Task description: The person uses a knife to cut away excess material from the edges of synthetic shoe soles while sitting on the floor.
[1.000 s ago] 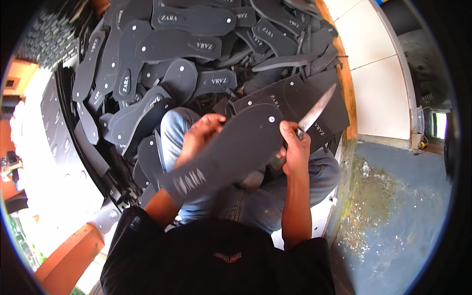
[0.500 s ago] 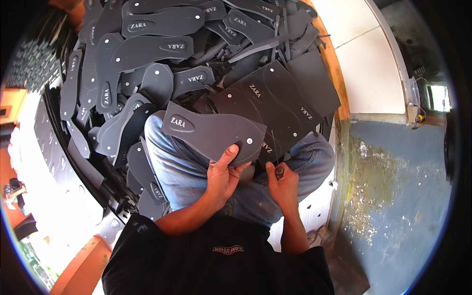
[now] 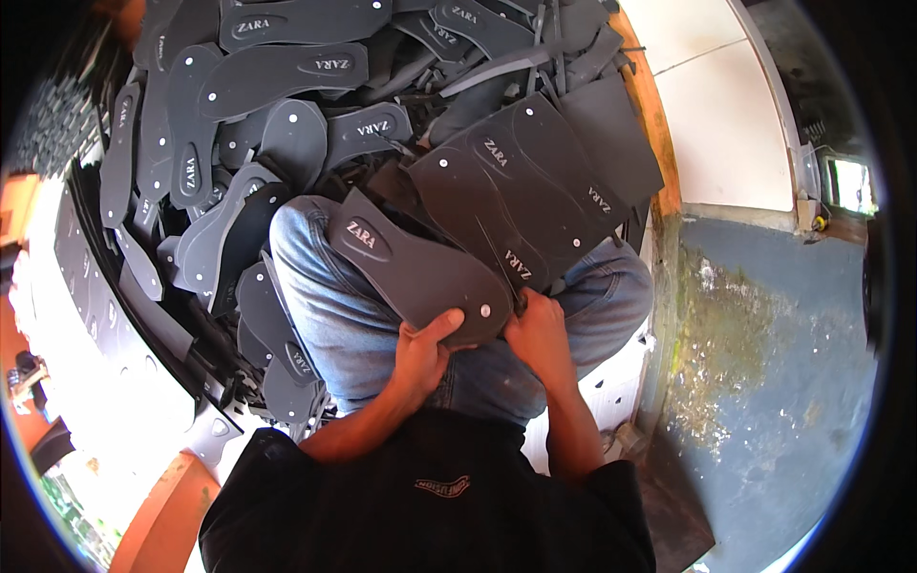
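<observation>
My left hand [image 3: 425, 358] grips the rounded end of a dark grey shoe insole [image 3: 420, 272], thumb on top beside a small white dot and fingers underneath. The insole slants over my lap, its narrower end pointing far left. At its near right edge, my right hand [image 3: 540, 329] is closed around a thin-bladed knife [image 3: 520, 302] with a dark handle, mostly hidden by the fingers. Just beyond both hands, a dark sheet [image 3: 521, 181] marked with insole outlines rests across my right leg.
A heap of cut insoles [image 3: 287, 72] and dark offcuts [image 3: 501, 72] spreads ahead and to the left. A wooden edge [image 3: 652, 124] borders it on the right, beside white tiles [image 3: 712, 105] and a worn blue-grey floor [image 3: 774, 382]. My jeans-clad legs [image 3: 330, 306] are folded beneath the work.
The insole has turned clockwise, its rounded end swinging nearer. A corner that stuck out there no longer shows. My right hand has moved slightly up, against the insole's edge.
</observation>
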